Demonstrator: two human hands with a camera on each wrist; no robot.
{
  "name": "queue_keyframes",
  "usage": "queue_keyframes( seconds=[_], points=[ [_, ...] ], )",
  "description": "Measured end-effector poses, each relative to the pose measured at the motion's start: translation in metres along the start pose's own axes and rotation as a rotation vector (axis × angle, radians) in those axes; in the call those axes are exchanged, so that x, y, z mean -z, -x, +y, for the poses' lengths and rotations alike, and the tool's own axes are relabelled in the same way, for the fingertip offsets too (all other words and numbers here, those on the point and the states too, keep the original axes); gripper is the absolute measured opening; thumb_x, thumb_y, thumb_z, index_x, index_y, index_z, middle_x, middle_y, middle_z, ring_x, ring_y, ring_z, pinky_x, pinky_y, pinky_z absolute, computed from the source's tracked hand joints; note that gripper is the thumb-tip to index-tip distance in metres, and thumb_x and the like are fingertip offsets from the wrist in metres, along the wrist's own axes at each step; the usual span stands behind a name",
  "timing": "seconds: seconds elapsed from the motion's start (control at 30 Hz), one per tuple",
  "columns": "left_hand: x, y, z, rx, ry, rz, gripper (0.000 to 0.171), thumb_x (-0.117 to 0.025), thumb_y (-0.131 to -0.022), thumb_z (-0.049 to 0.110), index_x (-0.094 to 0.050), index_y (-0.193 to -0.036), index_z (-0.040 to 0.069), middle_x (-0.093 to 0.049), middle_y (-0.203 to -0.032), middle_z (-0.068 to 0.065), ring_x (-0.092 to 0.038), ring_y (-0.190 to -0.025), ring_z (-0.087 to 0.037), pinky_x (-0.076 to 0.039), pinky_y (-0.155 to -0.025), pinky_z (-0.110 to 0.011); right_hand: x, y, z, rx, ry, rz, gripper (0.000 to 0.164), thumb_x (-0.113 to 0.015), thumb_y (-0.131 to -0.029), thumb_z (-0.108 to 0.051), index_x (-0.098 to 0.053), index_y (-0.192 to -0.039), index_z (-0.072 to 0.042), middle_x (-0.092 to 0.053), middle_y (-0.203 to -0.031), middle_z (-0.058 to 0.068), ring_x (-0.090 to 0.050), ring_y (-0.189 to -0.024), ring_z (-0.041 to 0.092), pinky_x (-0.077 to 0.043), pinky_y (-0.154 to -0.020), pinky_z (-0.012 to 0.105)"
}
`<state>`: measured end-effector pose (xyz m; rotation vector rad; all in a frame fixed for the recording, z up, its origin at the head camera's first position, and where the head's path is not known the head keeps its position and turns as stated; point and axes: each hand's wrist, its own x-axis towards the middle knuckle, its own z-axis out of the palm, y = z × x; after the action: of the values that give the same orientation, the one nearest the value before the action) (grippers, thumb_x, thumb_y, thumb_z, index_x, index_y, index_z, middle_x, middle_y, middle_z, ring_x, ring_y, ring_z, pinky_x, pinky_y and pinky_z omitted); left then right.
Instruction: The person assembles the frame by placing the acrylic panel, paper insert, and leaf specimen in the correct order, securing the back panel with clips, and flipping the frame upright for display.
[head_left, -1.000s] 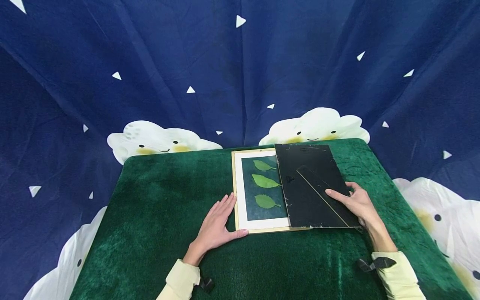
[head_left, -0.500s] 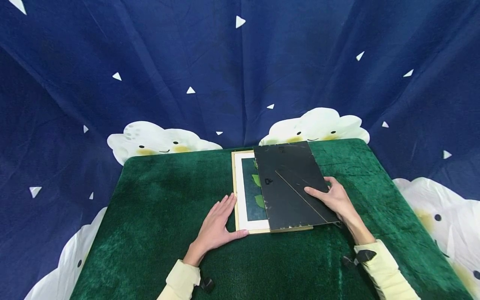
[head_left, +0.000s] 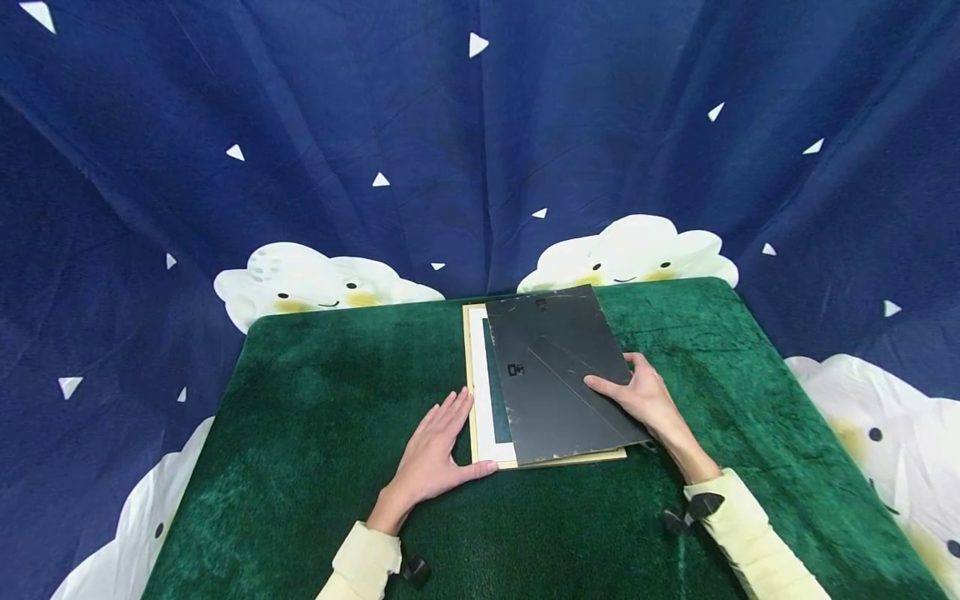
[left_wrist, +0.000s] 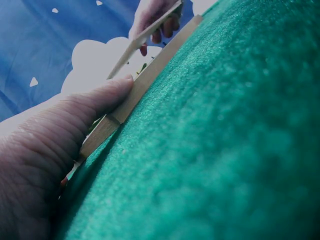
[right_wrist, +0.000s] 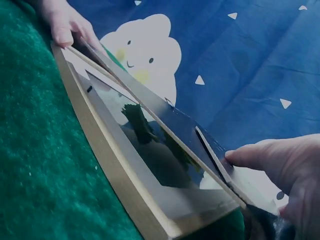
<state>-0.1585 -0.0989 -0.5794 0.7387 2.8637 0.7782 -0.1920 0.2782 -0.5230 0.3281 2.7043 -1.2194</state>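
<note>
A light wooden picture frame (head_left: 467, 358) lies face down on the green table, its white mat showing along the left. My left hand (head_left: 435, 454) rests at its near left corner, fingers extended along the left side and thumb on the near edge (left_wrist: 150, 70). My right hand (head_left: 647, 404) grips the right side of the black backing board (head_left: 555, 367), thumb on top and fingers underneath. The board covers most of the frame, slightly turned. In the right wrist view it slants above the frame, raised at the right, with green leaves (right_wrist: 139, 125) visible in the gap below.
Green plush cloth (head_left: 337, 383) covers the table on both sides of the frame. A dark blue curtain (head_left: 420, 108) with white triangles and smiling clouds (head_left: 637, 250) hangs right behind the table's far edge.
My right hand has moved the backing board leftward over the frame, hiding the leaves from the head view. My left hand has stayed at the frame's corner.
</note>
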Motion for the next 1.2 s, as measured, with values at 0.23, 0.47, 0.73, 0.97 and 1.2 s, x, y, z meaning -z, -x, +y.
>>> queue_keyframes(
  seconds=[0.23, 0.47, 0.73, 0.97, 1.2],
  points=[
    [0.000, 0.000, 0.000, -0.004, -0.005, 0.002, 0.118, -0.060, -0.082, 0.086, -0.016, -0.169, 0.020, -0.011, -0.174, 0.007, -0.006, -0.161, -0.011, -0.008, -0.130, -0.041, -0.013, -0.003, -0.006, 0.045, 0.012, 0.035, 0.105, -0.072, -0.090, -0.063, -0.030, -0.156, 0.006, -0.051, -0.141, 0.035, -0.057, -0.122, 0.049, -0.049, -0.095, 0.061],
    [0.001, 0.000, 0.000, 0.002, -0.007, -0.004, 0.118, -0.061, -0.081, 0.086, -0.017, -0.169, 0.020, -0.012, -0.174, 0.008, -0.004, -0.161, -0.010, -0.008, -0.130, -0.040, -0.024, -0.003, -0.014, 0.030, 0.014, 0.034, 0.099, -0.073, -0.092, -0.057, -0.031, -0.156, 0.004, -0.054, -0.138, 0.033, -0.059, -0.119, 0.047, -0.049, -0.094, 0.060],
    [0.002, 0.001, 0.000, 0.000, -0.018, -0.010, 0.118, -0.060, -0.082, 0.086, -0.016, -0.169, 0.019, -0.010, -0.174, 0.007, -0.005, -0.161, -0.011, -0.008, -0.130, -0.040, -0.032, 0.000, -0.021, 0.044, 0.025, 0.068, 0.092, -0.074, -0.092, -0.054, -0.036, -0.153, 0.003, -0.066, -0.108, 0.023, -0.064, -0.087, 0.033, -0.050, -0.072, 0.044],
    [0.001, 0.000, 0.001, -0.009, -0.021, 0.003, 0.119, -0.060, -0.081, 0.086, -0.017, -0.169, 0.018, -0.012, -0.174, 0.006, -0.007, -0.161, -0.012, -0.009, -0.130, -0.041, -0.036, -0.002, -0.024, 0.053, 0.062, 0.086, 0.092, -0.075, -0.091, -0.055, -0.037, -0.151, 0.003, -0.067, -0.102, 0.022, -0.064, -0.086, 0.034, -0.051, -0.073, 0.048],
    [0.001, 0.001, 0.001, -0.011, -0.030, 0.002, 0.119, -0.060, -0.081, 0.086, -0.016, -0.169, 0.018, -0.013, -0.174, 0.005, -0.007, -0.162, -0.013, -0.009, -0.130, -0.041, -0.038, 0.001, -0.026, 0.074, 0.105, 0.101, 0.089, -0.077, -0.089, -0.056, -0.043, -0.145, 0.005, -0.068, -0.112, 0.029, -0.067, -0.090, 0.038, -0.052, -0.073, 0.051]
  ],
)
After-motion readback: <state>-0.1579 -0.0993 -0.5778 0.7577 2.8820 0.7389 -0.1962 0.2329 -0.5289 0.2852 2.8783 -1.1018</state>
